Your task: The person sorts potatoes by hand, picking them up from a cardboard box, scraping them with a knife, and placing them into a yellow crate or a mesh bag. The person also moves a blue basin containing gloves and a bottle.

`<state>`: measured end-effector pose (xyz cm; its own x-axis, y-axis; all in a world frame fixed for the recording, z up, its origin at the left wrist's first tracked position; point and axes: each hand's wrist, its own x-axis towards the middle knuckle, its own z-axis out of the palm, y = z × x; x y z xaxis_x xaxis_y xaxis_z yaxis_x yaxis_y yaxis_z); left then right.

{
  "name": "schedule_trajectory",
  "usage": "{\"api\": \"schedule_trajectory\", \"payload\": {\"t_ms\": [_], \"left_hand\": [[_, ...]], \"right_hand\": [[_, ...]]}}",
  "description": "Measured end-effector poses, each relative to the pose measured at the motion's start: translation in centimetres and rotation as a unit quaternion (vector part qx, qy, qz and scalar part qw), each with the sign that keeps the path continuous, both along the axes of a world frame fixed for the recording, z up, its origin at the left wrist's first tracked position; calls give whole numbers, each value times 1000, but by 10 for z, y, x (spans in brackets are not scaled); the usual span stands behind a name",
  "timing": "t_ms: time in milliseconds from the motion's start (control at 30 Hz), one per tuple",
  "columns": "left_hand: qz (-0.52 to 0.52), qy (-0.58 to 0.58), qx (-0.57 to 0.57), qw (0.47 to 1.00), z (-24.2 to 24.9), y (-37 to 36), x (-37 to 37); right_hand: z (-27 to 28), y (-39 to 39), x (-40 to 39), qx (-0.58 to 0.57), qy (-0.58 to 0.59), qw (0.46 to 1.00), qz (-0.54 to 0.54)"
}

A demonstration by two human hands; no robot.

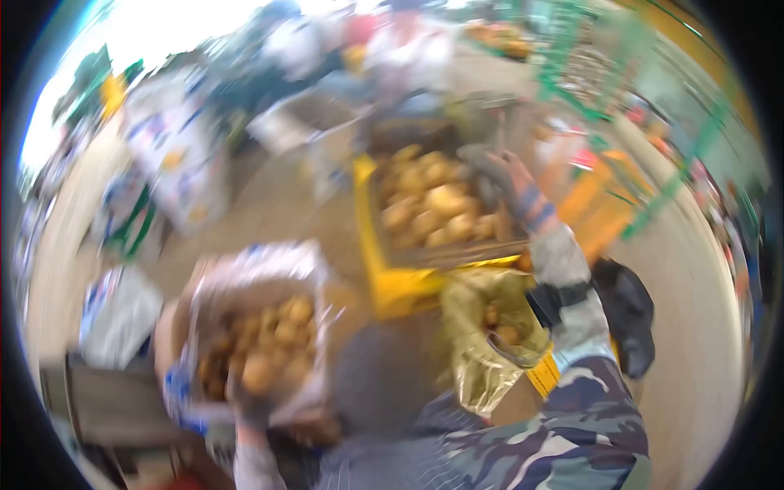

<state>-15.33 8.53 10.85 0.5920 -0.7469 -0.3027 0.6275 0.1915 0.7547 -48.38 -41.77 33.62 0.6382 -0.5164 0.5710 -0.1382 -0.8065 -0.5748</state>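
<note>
Everything is smeared by motion. My left hand (251,402), in a dark glove, is at the near edge of a plastic-lined box (320,273) and holds a round potato-like item (258,372). More brown round produce (286,331) lies inside. My right hand (513,181), with a blue band at the wrist, is over the right edge of a crate with yellow sides (369,245). Its fingers look stretched out, and nothing shows clearly in them. Yellowish round produce (433,196) fills the crate.
A gold-lined box (474,359) with a few round items stands below the crate. A dark bag (625,318) is at right, an open carton (314,122) behind. White patterned sacks (175,155) stand at left. A dark rounded shape (380,380) is at front centre.
</note>
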Motion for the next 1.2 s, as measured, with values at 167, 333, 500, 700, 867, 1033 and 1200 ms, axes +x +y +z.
{"api": "schedule_trajectory", "payload": {"t_ms": [167, 333, 500, 700, 867, 1033, 1200], "left_hand": [[10, -323, 113, 940, -9, 6, 29], [-3, -551, 120, 826, -4, 13, 55], [-48, -210, -77, 973, 12, 22, 75], [-42, -233, -39, 971, -5, 29, 89], [40, -259, -30, 965, 12, 21, 85], [105, -471, 64, 874, 17, 21, 92], [94, -457, 122, 876, 18, 22, 90]], "right_hand": [[-98, 189, 147, 392, 89, 900, 170], [-142, 310, 249, 95, 288, 939, 160], [-167, 326, 303, 102, 401, 901, 130], [-228, 328, 322, 285, 218, 919, 165], [-197, 340, 332, 449, 181, 840, 244], [-184, 339, 337, 87, 324, 924, 183], [-180, 341, 333, -31, 416, 894, 165]]}}
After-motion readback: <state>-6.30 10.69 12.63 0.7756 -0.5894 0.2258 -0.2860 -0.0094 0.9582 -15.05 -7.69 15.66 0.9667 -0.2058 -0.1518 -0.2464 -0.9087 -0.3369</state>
